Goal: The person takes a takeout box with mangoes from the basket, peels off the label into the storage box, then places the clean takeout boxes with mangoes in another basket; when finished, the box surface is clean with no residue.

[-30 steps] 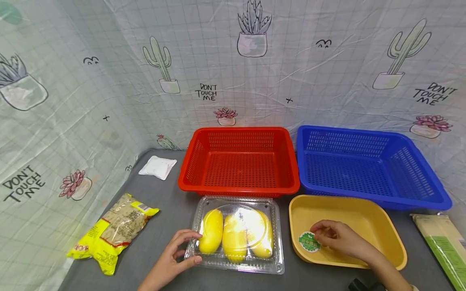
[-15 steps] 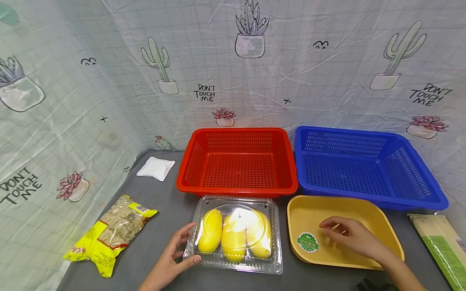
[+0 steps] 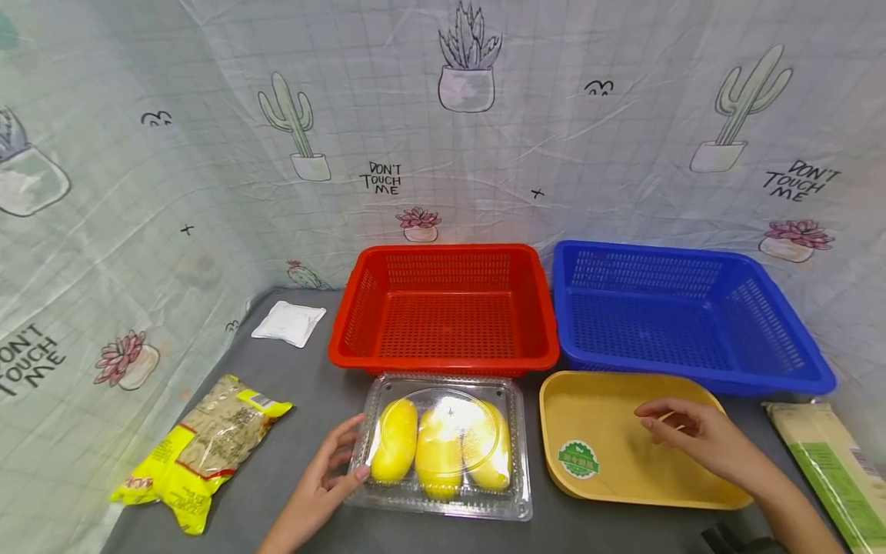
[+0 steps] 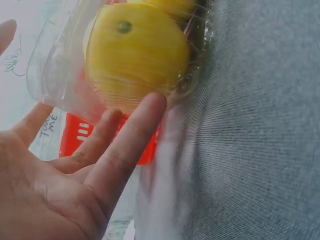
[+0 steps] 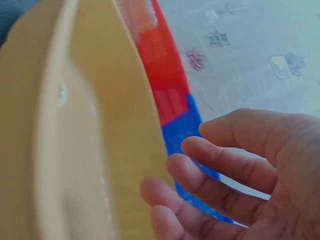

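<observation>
A clear plastic clamshell box (image 3: pixel 519 462) holds three yellow mangoes (image 3: pixel 439 454) behind its shut lid. At the box's left side is my left hand (image 3: pixel 321 481), fingers spread and relaxed, thumb near the front left corner. The left wrist view shows its fingertips (image 4: pixel 156 102) right by the box wall, below a mango (image 4: pixel 140 47). Over the yellow tray (image 3: pixel 623 485), my right hand (image 3: pixel 706 442) hovers with loosely bent fingers and nothing between them. A round green-and-white sticker (image 3: pixel 578 459) lies in the tray's front left part.
Behind stand a red basket (image 3: pixel 450 362) and a blue basket (image 3: pixel 644 331), side by side. To the left lie a yellow snack bag (image 3: pixel 208 454) and a white packet (image 3: pixel 289 323). A green-and-beige package (image 3: pixel 827 462) is at the right edge. A patterned cloth (image 3: pixel 429 115) hangs behind.
My right hand has left the sticker, moving right above the tray; the sticker stays in the tray. My left fingers have drawn slightly back from the box lid. The view has shifted a little.
</observation>
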Demonstrator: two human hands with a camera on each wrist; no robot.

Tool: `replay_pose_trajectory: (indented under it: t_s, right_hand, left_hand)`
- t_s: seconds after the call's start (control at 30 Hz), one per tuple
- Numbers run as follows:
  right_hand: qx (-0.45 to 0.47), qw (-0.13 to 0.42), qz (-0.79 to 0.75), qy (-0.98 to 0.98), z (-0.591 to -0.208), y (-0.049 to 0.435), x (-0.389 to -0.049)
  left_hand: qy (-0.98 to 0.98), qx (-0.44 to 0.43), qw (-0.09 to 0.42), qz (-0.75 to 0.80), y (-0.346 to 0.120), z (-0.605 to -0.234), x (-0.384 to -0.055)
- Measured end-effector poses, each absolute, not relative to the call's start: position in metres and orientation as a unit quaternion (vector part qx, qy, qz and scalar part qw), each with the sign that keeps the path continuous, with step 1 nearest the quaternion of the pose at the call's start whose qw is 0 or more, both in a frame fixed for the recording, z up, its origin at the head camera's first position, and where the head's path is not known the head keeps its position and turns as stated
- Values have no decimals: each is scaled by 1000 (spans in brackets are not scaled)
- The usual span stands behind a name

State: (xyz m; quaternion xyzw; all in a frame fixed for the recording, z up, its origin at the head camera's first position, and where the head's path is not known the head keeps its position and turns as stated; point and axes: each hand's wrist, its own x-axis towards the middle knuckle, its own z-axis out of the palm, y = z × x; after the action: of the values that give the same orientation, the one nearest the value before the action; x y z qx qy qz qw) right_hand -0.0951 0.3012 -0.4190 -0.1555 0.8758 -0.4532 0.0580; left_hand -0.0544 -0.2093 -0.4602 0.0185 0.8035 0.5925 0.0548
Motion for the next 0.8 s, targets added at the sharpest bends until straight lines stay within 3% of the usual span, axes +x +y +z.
replay_pose_trajectory:
  t_s: [0.3,0.47,0.8]
  right_hand:
    - [-159,-27,-485,860,-415,328,-95]
    - [-161,-55,-491,854,-414,346,-94]
    - [-82,-82,-542,832,-427,384,-98]
  left_hand:
    - [791,42,55,608,-204,-464,-54]
    - [787,40,65,613,-203,-466,-55]
    - [801,-15,79,593,-197,-456,-54]
